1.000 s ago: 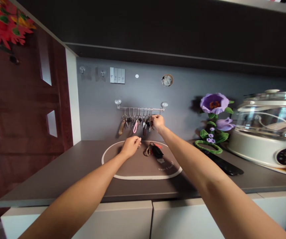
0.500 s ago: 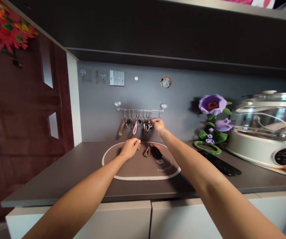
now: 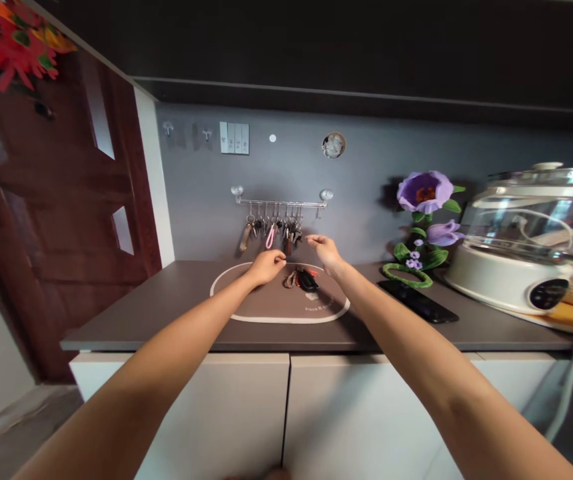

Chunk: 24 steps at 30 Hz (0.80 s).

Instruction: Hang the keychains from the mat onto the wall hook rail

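Head view, forward-down over the counter [image 3: 166, 320]

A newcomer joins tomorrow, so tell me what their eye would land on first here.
The left hand and right hand hover close together above a bunch of keys lying on an oval mat on the counter. Just behind them, hanging keys fill a wall rail. At the right, a big purple flower stands beside a glass-lidded cooker.

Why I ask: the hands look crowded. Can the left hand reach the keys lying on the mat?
Probably yes. The left hand hovers just left of the keys on the mat, with nothing between them; the right hand is on their other side.
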### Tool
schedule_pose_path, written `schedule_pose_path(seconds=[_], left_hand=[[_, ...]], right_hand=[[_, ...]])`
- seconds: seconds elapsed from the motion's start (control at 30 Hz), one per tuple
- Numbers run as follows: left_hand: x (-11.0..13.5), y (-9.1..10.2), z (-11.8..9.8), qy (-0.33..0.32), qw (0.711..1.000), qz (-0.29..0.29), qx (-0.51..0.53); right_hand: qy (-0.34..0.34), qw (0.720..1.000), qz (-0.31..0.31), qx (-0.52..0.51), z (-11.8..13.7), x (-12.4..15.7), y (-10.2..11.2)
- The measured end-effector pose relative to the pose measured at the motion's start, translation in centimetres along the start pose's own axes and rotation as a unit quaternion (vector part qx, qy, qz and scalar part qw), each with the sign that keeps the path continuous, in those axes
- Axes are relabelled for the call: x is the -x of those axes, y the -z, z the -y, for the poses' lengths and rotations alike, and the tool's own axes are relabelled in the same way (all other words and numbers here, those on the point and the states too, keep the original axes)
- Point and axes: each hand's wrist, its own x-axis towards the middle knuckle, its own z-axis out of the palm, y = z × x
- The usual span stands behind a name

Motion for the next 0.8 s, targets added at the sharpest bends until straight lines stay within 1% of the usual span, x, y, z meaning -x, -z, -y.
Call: schedule_pose_path(seconds=[0.03,0.1,0.23,0.3,0.33,0.4,0.47,0.53,0.67,0.8], left_hand=[[-0.2,0.0,-0.3,-0.002,1.0,0.014,-0.011],[-0.6,-0.4,-0.7,0.0,1.0,0.024,-0.019],[-1.1,-1.8,-0.8,0.023,0.999,0.02,-0.029],[-1.3,-2.7,-0.7,0.041,0.998,0.02,-0.037],[-1.3,-3.0,-0.6,0.049,0.998,0.02,-0.041],[-1.2,-3.6,-0.3,0.06,0.997,0.012,-0.053],[-1.0,-4.0,-0.1,0.068,0.996,0.006,-0.065],[-0.8,-4.1,0.1,0.072,0.995,0.02,-0.07],[-0.6,-4.1,0.6,0.062,0.993,0.084,-0.055],[-0.7,-4.1,1.3,0.068,0.992,0.105,-0.017]], right_hand=[[-0.004,1.0,0.0,-0.001,-0.3,0.5,0.2],[-0.017,1.0,-0.007,-0.006,-1.1,1.3,0.6],[-0.037,0.999,-0.015,-0.004,-2.7,2.8,1.1],[-0.038,0.999,-0.008,0.022,-3.2,3.4,1.4],[-0.028,0.999,-0.003,0.046,-3.4,3.6,1.5],[0.015,0.994,0.007,0.112,-3.8,3.7,1.8],[0.068,0.982,0.021,0.177,-4.3,3.5,1.8],[0.103,0.97,0.039,0.217,-4.7,3.1,1.7],[0.117,0.962,0.064,0.237,-5.2,2.6,1.4],[0.109,0.97,0.062,0.207,-5.3,2.7,1.3]])
